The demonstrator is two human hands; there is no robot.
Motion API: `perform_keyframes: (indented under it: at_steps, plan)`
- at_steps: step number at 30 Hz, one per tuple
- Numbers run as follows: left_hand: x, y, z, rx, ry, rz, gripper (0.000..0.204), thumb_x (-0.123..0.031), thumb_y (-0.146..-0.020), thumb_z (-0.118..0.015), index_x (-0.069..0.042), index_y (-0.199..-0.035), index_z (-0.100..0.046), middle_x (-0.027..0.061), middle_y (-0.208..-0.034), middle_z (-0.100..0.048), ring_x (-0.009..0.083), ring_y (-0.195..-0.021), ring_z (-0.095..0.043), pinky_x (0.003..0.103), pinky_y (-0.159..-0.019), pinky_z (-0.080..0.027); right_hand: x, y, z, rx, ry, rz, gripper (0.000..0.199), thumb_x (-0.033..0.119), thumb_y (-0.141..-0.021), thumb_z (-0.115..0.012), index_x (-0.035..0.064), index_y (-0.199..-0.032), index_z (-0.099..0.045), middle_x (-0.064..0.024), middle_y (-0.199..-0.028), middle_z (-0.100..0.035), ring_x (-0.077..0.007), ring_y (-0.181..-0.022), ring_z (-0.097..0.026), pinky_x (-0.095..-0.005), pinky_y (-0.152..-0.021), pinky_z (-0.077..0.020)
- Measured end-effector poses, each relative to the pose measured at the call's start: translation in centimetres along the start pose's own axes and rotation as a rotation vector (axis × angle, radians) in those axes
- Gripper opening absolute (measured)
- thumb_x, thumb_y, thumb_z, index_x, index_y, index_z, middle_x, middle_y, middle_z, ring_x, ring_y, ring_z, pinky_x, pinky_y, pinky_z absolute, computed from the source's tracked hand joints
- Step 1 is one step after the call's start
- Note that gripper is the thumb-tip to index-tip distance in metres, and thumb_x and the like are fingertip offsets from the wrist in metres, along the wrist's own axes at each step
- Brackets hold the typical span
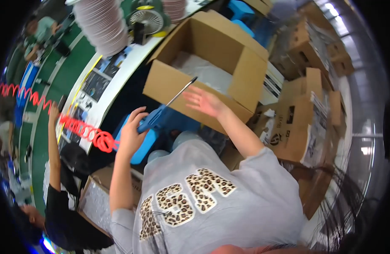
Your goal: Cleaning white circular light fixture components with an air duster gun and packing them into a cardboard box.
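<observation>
My left hand (pixel 134 130) is closed around the handle of a blue air blow gun (pixel 153 118). Its thin metal nozzle slants up and to the right, with the dark tip over the open cardboard box (pixel 161 84). Just right of the nozzle, my right hand (pixel 203 101) is held out with fingers spread and nothing in it. That hand overlaps the box's near wall in view; whether it touches cannot be made out. Inside the box lies whitish plastic wrapping (pixel 203 70). A red coiled hose (pixel 82 129) stretches from the left toward my left hand.
A white workbench (pixel 114 86) at the left carries a tall stack of pale round pieces (pixel 97 25) and a small fan (pixel 146 21). Brown cartons (pixel 288 122) are piled on the right. A blue stool (pixel 142 148) stands near my knees. A co-worker's arm (pixel 54 148) reaches forward at left.
</observation>
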State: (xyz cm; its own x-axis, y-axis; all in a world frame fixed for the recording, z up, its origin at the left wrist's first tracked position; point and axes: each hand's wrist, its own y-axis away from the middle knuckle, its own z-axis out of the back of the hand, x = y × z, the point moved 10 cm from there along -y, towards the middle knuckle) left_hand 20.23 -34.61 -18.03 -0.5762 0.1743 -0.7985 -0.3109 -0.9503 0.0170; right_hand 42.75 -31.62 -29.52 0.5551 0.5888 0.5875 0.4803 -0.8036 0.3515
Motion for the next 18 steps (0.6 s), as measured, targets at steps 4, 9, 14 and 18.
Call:
perform_keyframes:
  at_steps: [4,9,14,18]
  plan:
    - [-1.1,0.4,-1.2,0.015,-0.112,-0.071,0.024,-0.002,-0.066,-0.065,-0.004,-0.089,-0.058,0.0139,-0.081,-0.058,0.0279,-0.067,-0.055,0.032,-0.059,-0.042,6.4,0.0,4.5,-0.098,-0.166,0.193,0.052,0.042,-0.089,-0.042,0.0116,-0.131,-0.036,-0.0104,-0.134,-0.039,-0.0242,-0.123,-0.037,-0.0449,-0.100,-0.0302]
    - [-3.6,2.8,-3.6,0.271,-0.001,-0.126,0.017,-0.010,-0.067,-0.069,0.000,-0.076,-0.058,0.0166,-0.064,-0.053,0.0306,-0.056,-0.051,0.033,-0.054,-0.040,9.4,1.1,7.5,-0.078,-0.152,0.295,0.042,0.038,-0.088,-0.046,0.0127,-0.122,-0.047,-0.0077,-0.127,-0.048,-0.0224,-0.119,-0.041,-0.0451,-0.097,-0.0324]
    - [-6.1,3.7,-5.2,0.568,-0.003,-0.185,0.017,-0.012,-0.066,-0.069,-0.001,-0.073,-0.059,0.0170,-0.063,-0.054,0.0326,-0.058,-0.053,0.036,-0.054,-0.041,11.0,-0.4,16.7,-0.479,0.625,0.244,0.039,0.030,-0.088,-0.048,0.0123,-0.123,-0.047,-0.0097,-0.123,-0.050,-0.0241,-0.112,-0.047,-0.0379,-0.093,-0.0385]
    - [-4.5,1.6,-0.3,0.170,-0.428,-0.219,0.015,-0.013,-0.064,-0.069,-0.002,-0.070,-0.060,0.0157,-0.061,-0.055,0.0343,-0.058,-0.054,0.037,-0.052,-0.042,15.0,0.8,13.5,-0.811,1.826,0.415,0.036,0.022,-0.081,-0.054,0.0115,-0.116,-0.052,-0.0115,-0.116,-0.054,-0.0260,-0.105,-0.053,-0.0379,-0.086,-0.0437]
